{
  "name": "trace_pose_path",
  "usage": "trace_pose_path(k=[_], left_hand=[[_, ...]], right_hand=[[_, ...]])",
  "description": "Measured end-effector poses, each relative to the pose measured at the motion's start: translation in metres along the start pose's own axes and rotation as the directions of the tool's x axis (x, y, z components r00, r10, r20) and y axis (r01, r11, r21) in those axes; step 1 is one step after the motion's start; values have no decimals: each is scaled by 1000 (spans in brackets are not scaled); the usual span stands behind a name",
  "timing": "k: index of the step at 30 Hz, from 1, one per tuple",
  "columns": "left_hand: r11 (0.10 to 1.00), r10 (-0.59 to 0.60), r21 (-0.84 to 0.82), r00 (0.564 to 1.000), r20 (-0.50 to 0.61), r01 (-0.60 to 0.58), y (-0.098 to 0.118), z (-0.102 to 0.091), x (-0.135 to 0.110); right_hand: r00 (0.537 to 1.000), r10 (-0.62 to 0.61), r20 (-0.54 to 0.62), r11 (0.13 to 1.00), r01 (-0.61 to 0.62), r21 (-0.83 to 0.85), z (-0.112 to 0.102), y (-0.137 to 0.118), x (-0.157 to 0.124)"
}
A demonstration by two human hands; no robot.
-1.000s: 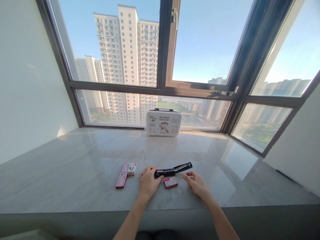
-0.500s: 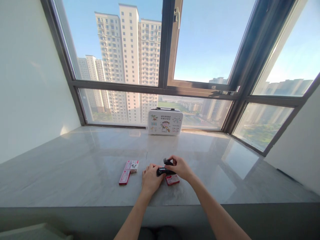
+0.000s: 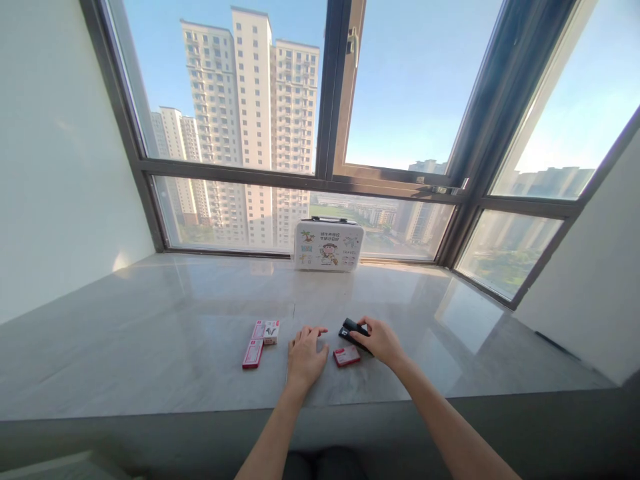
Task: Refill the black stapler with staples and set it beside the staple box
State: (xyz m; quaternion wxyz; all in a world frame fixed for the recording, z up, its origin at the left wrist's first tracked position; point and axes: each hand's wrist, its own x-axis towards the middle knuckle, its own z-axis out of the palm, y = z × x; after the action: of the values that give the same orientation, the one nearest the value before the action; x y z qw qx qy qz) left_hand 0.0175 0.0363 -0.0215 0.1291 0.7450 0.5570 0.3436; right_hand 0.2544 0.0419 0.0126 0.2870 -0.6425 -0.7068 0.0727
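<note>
A black stapler (image 3: 353, 331) is gripped near its rear end by my right hand (image 3: 381, 341), over the right part of the ledge. My left hand (image 3: 306, 358) rests on the stone surface to the left, fingers apart and holding nothing. Between the two hands, close below the stapler, lies a small red and white box (image 3: 347, 356). Left of my left hand is a white box with a stapler-like picture (image 3: 271, 332). Beside it are two flat pink and red boxes, one nearer me (image 3: 253, 354) and one farther back (image 3: 258, 329).
A white case with cartoon prints (image 3: 329, 245) stands upright against the window at the back of the grey marbled ledge (image 3: 175, 347). Dark window frames (image 3: 230, 175) border the ledge behind, and a white wall (image 3: 55, 167) rises at the left.
My left hand has let go of the stapler. My right hand has moved right with it, and its raised upper arm has come down toward the base. The view has shifted slightly.
</note>
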Motion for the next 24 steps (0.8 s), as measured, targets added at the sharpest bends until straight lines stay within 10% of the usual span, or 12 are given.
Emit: trace_pose_path(k=[8,24], left_hand=[[939,325,-202,912,251,-279,9,-6,-8],[966,220,-176,962,163,-191,17,-9,-16]], right_hand=[[962,236,-139,930,-183,319,0,20,-42],[938,286,-195,928,-220,302,12,4,-51]])
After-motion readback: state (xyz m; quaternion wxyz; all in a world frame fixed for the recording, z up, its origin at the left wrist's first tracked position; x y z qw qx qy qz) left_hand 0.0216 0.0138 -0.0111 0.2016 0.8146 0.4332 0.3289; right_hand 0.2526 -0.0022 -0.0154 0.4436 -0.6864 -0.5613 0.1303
